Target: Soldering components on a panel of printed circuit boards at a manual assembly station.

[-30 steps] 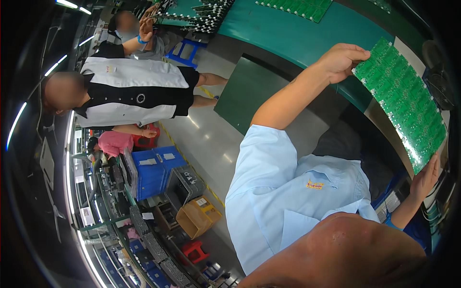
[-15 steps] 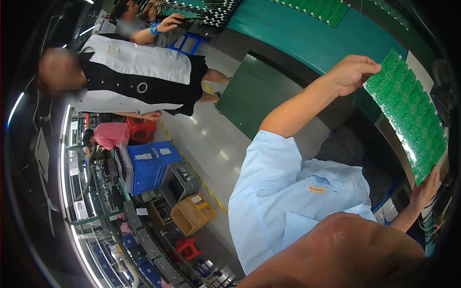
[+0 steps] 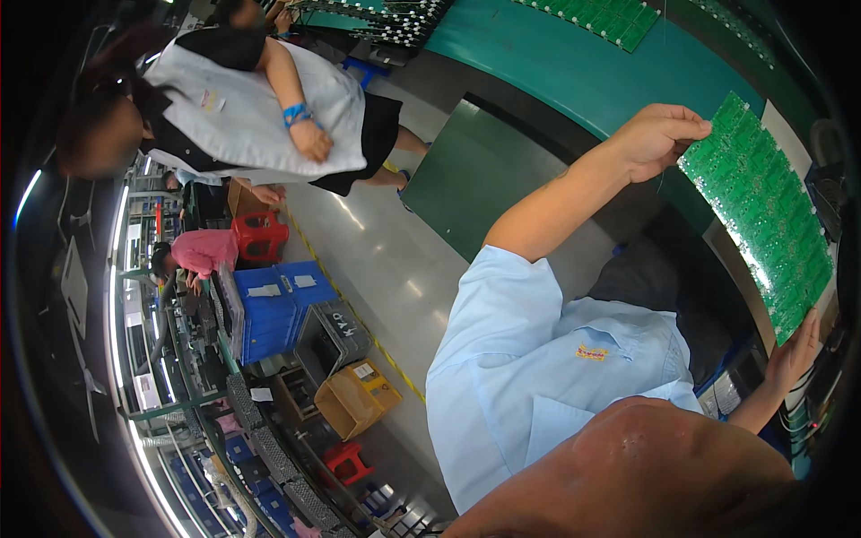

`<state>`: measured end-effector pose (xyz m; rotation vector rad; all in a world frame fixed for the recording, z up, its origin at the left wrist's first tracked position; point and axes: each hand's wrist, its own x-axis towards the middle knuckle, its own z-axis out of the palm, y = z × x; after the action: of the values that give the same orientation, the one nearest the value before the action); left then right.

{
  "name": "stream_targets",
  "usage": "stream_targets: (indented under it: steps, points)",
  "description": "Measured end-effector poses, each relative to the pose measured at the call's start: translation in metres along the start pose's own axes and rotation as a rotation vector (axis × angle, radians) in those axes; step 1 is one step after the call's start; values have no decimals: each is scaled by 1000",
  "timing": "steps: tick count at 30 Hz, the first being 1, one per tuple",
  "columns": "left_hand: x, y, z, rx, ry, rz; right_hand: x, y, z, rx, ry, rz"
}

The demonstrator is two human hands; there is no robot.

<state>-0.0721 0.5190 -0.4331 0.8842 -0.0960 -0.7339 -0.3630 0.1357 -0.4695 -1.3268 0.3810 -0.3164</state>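
A green circuit board panel, with rows of small boards and a shiny glare along one long side, is held up at the right. My left hand pinches its upper corner between thumb and fingers. At the panel's lower end, my right hand grips the edge, its fingers partly hidden by the panel. The panel is tilted, and its far side cannot be seen.
A similar green panel lies on the teal bench mat. A dark green flat surface stands nearby. A person in a white and black top stands at the left. Blue crates, a cardboard box and a red stool stand beyond the floor line.
The nearby person has turned, and the arm with the blue wristband has come down across the body. My hands and the circuit board panel have hardly moved.
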Motion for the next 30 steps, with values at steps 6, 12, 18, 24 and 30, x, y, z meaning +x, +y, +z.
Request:
stream_targets:
  steps: [6, 12, 18, 24, 30]
  points:
    - [-6, 3, -1, -14, -9, -15, -1, -2, 2, 1, 29, 8]
    - [-6, 3, -1, -45, -32, -6, -4, -8, 9, -17, 59, 16]
    - [-11, 1, 2, -73, -53, 15, -7, -9, 16, -40, 103, 0]
    - [-11, 1, -1, -101, -72, -4, 0, -8, 13, -63, 80, 5]
    - [-14, 6, 4, -122, -58, -45, 2, -6, 10, -91, 66, 9]
